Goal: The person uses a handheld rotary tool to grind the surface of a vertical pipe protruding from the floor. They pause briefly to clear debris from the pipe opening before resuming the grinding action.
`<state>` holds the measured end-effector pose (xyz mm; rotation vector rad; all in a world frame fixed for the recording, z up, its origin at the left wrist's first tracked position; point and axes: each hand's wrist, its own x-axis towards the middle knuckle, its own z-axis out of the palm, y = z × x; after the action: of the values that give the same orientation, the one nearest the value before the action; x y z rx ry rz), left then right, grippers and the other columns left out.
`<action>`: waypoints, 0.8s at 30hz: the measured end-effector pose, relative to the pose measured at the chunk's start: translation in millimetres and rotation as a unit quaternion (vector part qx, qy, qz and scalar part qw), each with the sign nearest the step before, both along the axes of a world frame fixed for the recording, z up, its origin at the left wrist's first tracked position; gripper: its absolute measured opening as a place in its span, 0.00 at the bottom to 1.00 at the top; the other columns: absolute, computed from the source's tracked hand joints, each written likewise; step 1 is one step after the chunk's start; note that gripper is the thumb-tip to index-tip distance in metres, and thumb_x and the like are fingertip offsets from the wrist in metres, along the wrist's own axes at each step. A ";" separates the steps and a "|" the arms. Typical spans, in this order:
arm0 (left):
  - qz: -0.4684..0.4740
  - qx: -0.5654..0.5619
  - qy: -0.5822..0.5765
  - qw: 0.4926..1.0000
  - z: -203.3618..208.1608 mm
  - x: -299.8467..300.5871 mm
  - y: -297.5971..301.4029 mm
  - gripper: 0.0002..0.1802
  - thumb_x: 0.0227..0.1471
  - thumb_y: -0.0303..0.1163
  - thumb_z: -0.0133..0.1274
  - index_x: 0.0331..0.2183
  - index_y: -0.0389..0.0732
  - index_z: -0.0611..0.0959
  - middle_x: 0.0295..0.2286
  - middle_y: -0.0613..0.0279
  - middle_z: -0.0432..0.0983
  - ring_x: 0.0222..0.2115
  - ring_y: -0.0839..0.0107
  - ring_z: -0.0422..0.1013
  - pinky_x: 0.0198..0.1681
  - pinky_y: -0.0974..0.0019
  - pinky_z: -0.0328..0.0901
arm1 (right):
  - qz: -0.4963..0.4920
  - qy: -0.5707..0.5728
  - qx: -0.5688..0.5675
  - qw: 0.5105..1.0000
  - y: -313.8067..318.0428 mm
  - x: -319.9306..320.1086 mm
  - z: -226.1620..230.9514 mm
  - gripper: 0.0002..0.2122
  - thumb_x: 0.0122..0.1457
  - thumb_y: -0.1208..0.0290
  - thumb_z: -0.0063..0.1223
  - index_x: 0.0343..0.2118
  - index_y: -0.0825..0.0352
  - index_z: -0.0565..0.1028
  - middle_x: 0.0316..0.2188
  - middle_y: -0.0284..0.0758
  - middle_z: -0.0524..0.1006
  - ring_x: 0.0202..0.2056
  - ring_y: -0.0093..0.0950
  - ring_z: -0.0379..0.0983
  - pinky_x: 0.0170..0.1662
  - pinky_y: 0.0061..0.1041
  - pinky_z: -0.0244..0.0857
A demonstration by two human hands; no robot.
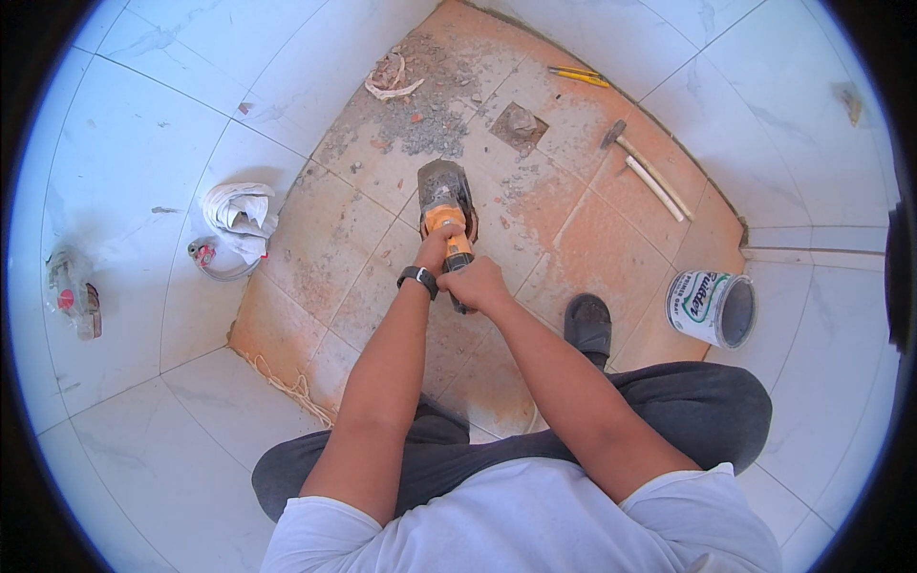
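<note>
Between my outstretched arms is an orange-and-black angle grinder (443, 218), its dusty dark guard end pointing away from me over the floor tiles (368, 258). My left hand (436, 250), with a black watch at the wrist, is wrapped round the orange body. Behind it my right hand (477, 284) grips the black rear end. The guard hides the disc, and I cannot tell whether it touches the tile. Beyond the tool lies grey rubble (435, 129) with dust. A square recess (519, 127) in the floor has a broken lump in it.
On the right lie a hammer (630, 151), a pale stick (655, 188) and a yellow cutter knife (579, 75). A paint can (712, 308) stands near my slippered foot (587, 327). To the left are a white cloth bundle (239, 220), a plastic bag (73, 294) and string (285, 384).
</note>
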<state>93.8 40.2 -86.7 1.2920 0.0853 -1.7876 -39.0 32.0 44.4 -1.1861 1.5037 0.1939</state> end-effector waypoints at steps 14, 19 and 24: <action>-0.001 0.016 -0.032 0.999 23.9 -2.8 -4.4 0.12 0.56 0.38 0.61 0.37 0.42 0.78 0.24 0.60 0.78 0.21 0.64 0.76 0.28 0.61 0.73 | -0.012 -0.018 0.013 1.000 -2.0 1.5 -3.1 0.24 0.41 0.60 0.70 0.38 0.74 0.81 0.31 0.47 0.85 0.30 0.37 0.85 0.29 0.34 0.80; 0.000 0.000 -0.020 1.000 20.2 -1.4 -4.8 0.11 0.55 0.37 0.61 0.36 0.42 0.79 0.23 0.60 0.78 0.21 0.64 0.76 0.27 0.61 0.73 | -0.019 -0.023 0.012 0.999 -1.7 1.5 0.5 0.26 0.41 0.60 0.70 0.42 0.73 0.80 0.32 0.47 0.85 0.30 0.37 0.85 0.29 0.33 0.80; 0.002 0.007 -0.017 1.000 16.2 -1.1 -3.4 0.11 0.55 0.37 0.62 0.35 0.43 0.79 0.23 0.60 0.78 0.21 0.64 0.76 0.27 0.61 0.73 | -0.017 -0.017 0.014 1.000 -0.8 1.2 0.8 0.27 0.40 0.60 0.70 0.41 0.74 0.80 0.32 0.47 0.85 0.30 0.37 0.85 0.30 0.34 0.80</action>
<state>92.7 36.8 -70.5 1.3298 0.0826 -1.7638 -37.8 31.2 45.2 -1.1347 1.4859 0.1701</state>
